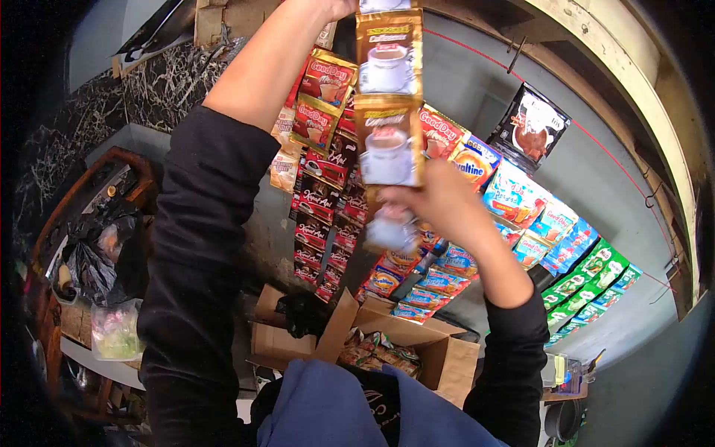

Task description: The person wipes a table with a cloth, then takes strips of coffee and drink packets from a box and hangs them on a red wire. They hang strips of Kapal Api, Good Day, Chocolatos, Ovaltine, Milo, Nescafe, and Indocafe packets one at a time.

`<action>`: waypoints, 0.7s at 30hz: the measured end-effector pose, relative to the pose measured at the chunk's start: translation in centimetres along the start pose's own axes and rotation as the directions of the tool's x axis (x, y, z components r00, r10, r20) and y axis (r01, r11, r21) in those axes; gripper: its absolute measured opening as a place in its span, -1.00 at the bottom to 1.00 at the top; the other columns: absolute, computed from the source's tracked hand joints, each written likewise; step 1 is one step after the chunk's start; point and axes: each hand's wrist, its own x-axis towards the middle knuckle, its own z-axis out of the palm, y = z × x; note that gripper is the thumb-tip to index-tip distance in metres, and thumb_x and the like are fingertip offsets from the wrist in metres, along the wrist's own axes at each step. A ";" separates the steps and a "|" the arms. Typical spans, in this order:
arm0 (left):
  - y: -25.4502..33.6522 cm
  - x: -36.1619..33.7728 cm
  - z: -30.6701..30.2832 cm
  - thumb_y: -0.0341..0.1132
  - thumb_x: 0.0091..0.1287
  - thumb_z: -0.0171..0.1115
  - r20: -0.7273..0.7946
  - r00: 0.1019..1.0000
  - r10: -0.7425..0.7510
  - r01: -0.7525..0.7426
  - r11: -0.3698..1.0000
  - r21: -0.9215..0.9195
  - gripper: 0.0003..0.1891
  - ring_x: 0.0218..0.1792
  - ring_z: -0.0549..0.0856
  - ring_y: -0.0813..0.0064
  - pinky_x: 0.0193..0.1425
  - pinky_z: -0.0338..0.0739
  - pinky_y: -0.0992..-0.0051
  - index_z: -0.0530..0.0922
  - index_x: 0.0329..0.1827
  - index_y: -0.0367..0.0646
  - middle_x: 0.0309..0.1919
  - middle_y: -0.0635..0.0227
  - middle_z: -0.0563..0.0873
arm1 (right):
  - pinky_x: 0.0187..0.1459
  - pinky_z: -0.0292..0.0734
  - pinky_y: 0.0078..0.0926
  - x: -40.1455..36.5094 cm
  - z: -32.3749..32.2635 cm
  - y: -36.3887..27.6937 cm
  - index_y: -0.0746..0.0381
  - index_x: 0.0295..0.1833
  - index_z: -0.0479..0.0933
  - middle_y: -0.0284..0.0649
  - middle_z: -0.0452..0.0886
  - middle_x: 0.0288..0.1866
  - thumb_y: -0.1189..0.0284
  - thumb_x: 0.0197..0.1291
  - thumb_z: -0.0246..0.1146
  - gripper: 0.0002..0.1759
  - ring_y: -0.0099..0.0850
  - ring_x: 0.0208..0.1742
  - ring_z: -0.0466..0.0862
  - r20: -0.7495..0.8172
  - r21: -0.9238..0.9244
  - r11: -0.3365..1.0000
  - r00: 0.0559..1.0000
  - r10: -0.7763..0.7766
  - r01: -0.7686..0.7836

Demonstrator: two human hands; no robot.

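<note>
A strip of brown and gold coffee sachets [389,56], each printed with a white cup, hangs upright in front of me and runs out past the top edge. My right hand [443,205] is closed on its lower part, with fingers across the join above the bottom sachet [392,227], which is blurred. High up, my left hand [339,7] is beside the strip's upper end; the frame cuts off its fingers, so its grip is hidden. Behind the strip hang red Good Day sachets [328,80] and dark red coffee sachets [316,201].
A red string [477,54] with hooks spans the wall, carrying Ovaltine [477,164], blue Good Day [514,195] and green sachets [592,279]. Below stands an open cardboard box [456,369] with packets inside. Black plastic bags [97,253] lie at left. A wooden beam [596,56] crosses overhead.
</note>
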 end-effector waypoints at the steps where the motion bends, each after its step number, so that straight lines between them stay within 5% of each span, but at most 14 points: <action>1: 0.3 -0.9 0.4 -0.49 0.27 -0.18 0.042 0.999 0.004 -0.007 0.997 0.072 -0.78 -0.25 0.59 0.30 -0.06 0.52 0.39 0.38 -0.14 -0.46 -0.27 0.05 0.57 | -0.34 0.46 -0.27 -0.5 -1.4 -0.2 0.26 -0.41 0.59 0.01 0.55 -0.49 0.28 -0.17 0.33 -0.74 -0.15 -0.43 0.59 -0.224 -0.108 0.994 0.974 -0.023 -0.001; 3: 0.6 -2.1 1.0 -0.51 0.24 -0.13 0.083 0.997 -0.001 -0.011 0.990 0.142 -0.79 -0.21 0.58 0.33 -0.02 0.49 0.40 0.40 -0.14 -0.43 -0.24 0.08 0.58 | -0.44 0.46 -0.32 -1.0 -4.9 -0.9 0.15 -0.46 0.61 -0.12 0.55 -0.61 0.38 -0.18 0.26 -0.88 -0.21 -0.54 0.58 -0.555 -0.261 0.965 0.813 -0.176 0.031; 4: 0.7 -2.5 1.2 -0.53 0.23 -0.10 0.054 0.999 -0.008 0.000 0.990 0.141 -0.79 -0.19 0.58 0.34 -0.01 0.49 0.43 0.40 -0.12 -0.42 -0.21 0.12 0.58 | -0.45 0.46 -0.35 -0.6 -6.2 -1.6 0.11 -0.44 0.62 -0.13 0.56 -0.60 0.42 -0.16 0.21 -0.88 -0.21 -0.53 0.58 -0.658 -0.256 0.959 0.749 -0.081 -0.122; 6: 0.6 -2.7 1.0 -0.57 0.20 -0.07 0.041 0.998 -0.043 0.037 0.991 0.128 -0.75 -0.11 0.57 0.39 0.01 0.48 0.50 0.40 -0.05 -0.37 -0.14 0.18 0.57 | -0.38 0.48 -0.30 1.5 -7.9 -0.2 0.13 -0.39 0.62 -0.07 0.56 -0.56 0.47 -0.12 0.14 -0.84 -0.18 -0.46 0.61 -0.764 -0.406 0.897 0.604 -0.229 -0.174; 9: -1.0 -2.3 0.8 -0.60 0.19 -0.09 0.019 0.996 0.088 -0.089 0.989 0.119 -0.69 -0.05 0.54 0.42 0.02 0.47 0.54 0.37 0.02 -0.27 -0.07 0.21 0.54 | -0.32 0.50 -0.26 5.1 -7.9 3.5 0.18 -0.38 0.60 -0.02 0.57 -0.50 0.52 -0.08 0.09 -0.82 -0.15 -0.41 0.61 -0.679 -0.492 0.868 0.655 -0.331 -0.072; 11: -2.1 -1.4 0.1 -0.69 0.11 -0.13 -0.023 0.994 0.111 -0.105 0.977 0.184 -0.56 -0.05 0.54 0.43 -0.05 0.50 0.58 0.31 0.08 -0.17 -0.01 0.23 0.50 | -0.27 0.52 -0.24 7.5 -6.4 5.7 0.21 -0.33 0.57 0.03 0.57 -0.43 0.57 -0.05 0.03 -0.79 -0.08 -0.36 0.60 -0.599 -0.571 0.801 0.760 -0.254 -0.182; 14: -3.8 -1.2 0.2 -0.73 0.05 -0.05 -0.274 0.951 0.140 -0.064 0.961 0.269 -0.53 -0.15 0.56 0.41 -0.20 0.56 0.53 0.33 0.04 -0.11 -0.14 0.27 0.52 | -0.24 0.52 -0.20 9.1 -4.4 7.6 0.27 -0.25 0.52 0.11 0.55 -0.36 0.56 -0.05 0.07 -0.79 -0.03 -0.27 0.59 -0.515 -0.509 0.844 0.846 -0.138 -0.172; 15: -4.4 -0.5 -0.3 -0.70 0.07 -0.02 -0.302 0.942 0.146 -0.054 0.954 0.294 -0.56 -0.20 0.56 0.44 -0.32 0.56 0.59 0.34 0.01 -0.08 -0.19 0.30 0.53 | -0.24 0.52 -0.20 8.9 -4.5 7.1 0.27 -0.25 0.52 0.11 0.55 -0.36 0.56 -0.05 0.07 -0.79 -0.03 -0.27 0.59 -0.518 -0.511 0.842 0.844 -0.142 -0.172; 17: -5.5 0.2 -0.9 -0.66 0.08 0.02 -0.369 0.915 0.161 -0.038 0.947 0.318 -0.61 -0.26 0.56 0.48 -0.46 0.51 0.64 0.36 -0.04 -0.08 -0.20 0.32 0.53 | -0.18 0.51 -0.24 8.3 -4.8 6.2 0.27 -0.21 0.50 0.14 0.54 -0.31 0.54 -0.08 0.11 -0.76 -0.03 -0.18 0.57 -0.525 -0.438 0.784 0.833 0.174 -0.439; 21: -5.7 1.2 -0.9 -0.66 0.07 0.01 -0.432 0.873 0.226 -0.060 0.929 0.365 -0.62 -0.33 0.56 0.50 -0.52 0.47 0.65 0.35 -0.04 -0.09 -0.22 0.31 0.53 | -0.23 0.51 -0.26 5.9 -5.1 3.8 0.27 -0.23 0.49 0.09 0.55 -0.31 0.50 -0.06 0.11 -0.79 -0.06 -0.23 0.57 -0.705 -0.273 0.829 0.688 0.172 -0.487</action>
